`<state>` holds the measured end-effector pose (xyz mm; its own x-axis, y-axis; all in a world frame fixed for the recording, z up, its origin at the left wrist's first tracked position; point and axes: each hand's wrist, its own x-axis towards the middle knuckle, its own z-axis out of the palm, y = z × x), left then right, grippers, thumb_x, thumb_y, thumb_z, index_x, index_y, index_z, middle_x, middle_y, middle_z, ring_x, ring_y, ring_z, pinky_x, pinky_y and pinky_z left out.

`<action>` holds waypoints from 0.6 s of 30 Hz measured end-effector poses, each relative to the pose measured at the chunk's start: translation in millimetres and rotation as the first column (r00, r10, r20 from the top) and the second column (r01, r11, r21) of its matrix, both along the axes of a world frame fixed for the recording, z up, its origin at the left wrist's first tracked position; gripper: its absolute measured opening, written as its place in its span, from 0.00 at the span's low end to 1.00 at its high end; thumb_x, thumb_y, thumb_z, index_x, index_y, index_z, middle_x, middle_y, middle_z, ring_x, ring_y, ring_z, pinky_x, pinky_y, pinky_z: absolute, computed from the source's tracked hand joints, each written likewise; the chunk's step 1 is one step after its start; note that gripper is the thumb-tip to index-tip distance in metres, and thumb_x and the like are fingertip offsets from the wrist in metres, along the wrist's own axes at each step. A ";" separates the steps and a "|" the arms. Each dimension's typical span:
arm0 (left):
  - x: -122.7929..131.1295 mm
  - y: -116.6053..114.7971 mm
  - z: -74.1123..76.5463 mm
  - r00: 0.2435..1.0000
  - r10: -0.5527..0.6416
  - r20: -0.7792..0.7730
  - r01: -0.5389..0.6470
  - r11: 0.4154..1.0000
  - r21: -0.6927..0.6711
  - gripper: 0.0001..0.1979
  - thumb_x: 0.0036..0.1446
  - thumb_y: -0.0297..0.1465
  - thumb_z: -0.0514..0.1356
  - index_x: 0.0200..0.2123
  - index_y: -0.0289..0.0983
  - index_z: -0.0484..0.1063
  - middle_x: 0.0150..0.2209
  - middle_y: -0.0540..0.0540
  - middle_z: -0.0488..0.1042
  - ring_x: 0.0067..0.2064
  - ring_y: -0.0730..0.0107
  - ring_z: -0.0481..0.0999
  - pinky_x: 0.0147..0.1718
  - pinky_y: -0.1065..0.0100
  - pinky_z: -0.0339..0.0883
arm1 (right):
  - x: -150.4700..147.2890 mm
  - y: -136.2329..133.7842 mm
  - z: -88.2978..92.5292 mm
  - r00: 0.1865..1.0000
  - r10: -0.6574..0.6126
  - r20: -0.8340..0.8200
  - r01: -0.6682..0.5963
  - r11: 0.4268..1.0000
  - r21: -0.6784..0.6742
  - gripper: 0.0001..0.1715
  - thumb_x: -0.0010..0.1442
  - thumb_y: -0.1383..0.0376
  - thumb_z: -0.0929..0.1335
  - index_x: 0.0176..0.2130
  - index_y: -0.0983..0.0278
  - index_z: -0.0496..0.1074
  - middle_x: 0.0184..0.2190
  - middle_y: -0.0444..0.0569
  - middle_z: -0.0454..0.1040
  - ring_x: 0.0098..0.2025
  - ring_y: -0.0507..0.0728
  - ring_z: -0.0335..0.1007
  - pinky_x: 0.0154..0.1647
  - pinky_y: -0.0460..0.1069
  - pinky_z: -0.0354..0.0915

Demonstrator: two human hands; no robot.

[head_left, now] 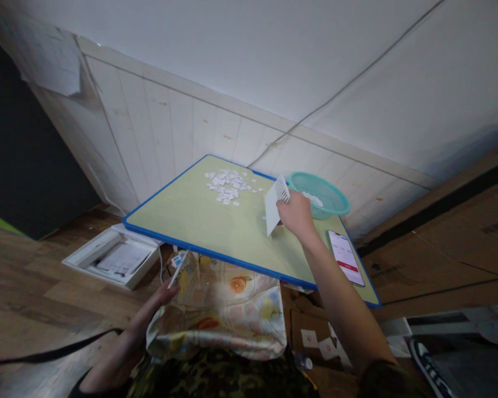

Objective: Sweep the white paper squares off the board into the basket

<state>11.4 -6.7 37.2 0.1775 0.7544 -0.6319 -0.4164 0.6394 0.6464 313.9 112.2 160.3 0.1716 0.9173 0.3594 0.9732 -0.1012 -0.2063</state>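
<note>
My right hand [296, 213] is closed on a white slotted card [274, 204], held tilted above the table beside the teal basin [334, 200]. Rows of slots show at the card's upper end. Small white pieces [313, 199] lie in the basin. A loose pile of small white squares [228, 185] is spread on the yellow-green table [182, 215]. Below the table's front edge, my left hand [165, 293] grips a thin white strip [178, 270], seen nearly edge-on, so its kind is unclear. Fruit-patterned cloth [232, 309] covers my lap.
A phone [346, 257] with a lit screen rests at the table's right side. On the floor to the left stands an open white box [114, 257]. Large cardboard boxes [448, 249] border the right, and a wall [182, 110] with a cable rises behind.
</note>
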 end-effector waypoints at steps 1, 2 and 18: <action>-0.3 0.3 -1.5 1.000 -0.003 0.002 0.003 1.000 0.008 0.29 0.49 0.35 0.66 0.57 0.40 0.69 0.45 0.43 0.82 0.42 0.51 0.82 0.36 0.60 0.78 | -2.6 4.3 -2.2 1.000 -0.008 -0.018 0.008 1.000 -0.008 0.17 0.55 0.69 0.59 0.36 0.69 0.74 0.36 0.60 0.78 0.38 0.63 0.74 0.36 0.49 0.61; -0.5 0.1 -1.7 1.000 -0.003 0.002 0.003 1.000 0.015 0.30 0.50 0.35 0.65 0.57 0.40 0.69 0.45 0.43 0.82 0.42 0.52 0.82 0.36 0.60 0.77 | -5.2 8.0 -4.3 0.999 -0.016 -0.028 0.015 1.000 -0.017 0.17 0.55 0.69 0.59 0.37 0.69 0.74 0.36 0.60 0.78 0.39 0.63 0.74 0.37 0.50 0.61; -2.3 -5.9 25.8 1.000 0.021 -0.014 -0.021 0.999 0.029 0.26 0.46 0.36 0.68 0.51 0.41 0.75 0.40 0.43 0.84 0.42 0.46 0.82 0.36 0.56 0.78 | -46.4 -52.0 5.3 0.941 0.339 0.000 -0.335 0.930 -0.147 0.13 0.60 0.67 0.58 0.37 0.65 0.70 0.32 0.52 0.77 0.34 0.58 0.72 0.34 0.48 0.56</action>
<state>9.1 -12.7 63.0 0.1521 0.7758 -0.6124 -0.4200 0.6116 0.6704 267.6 60.3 165.6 -0.1642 0.9615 0.2203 0.9598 0.2073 -0.1893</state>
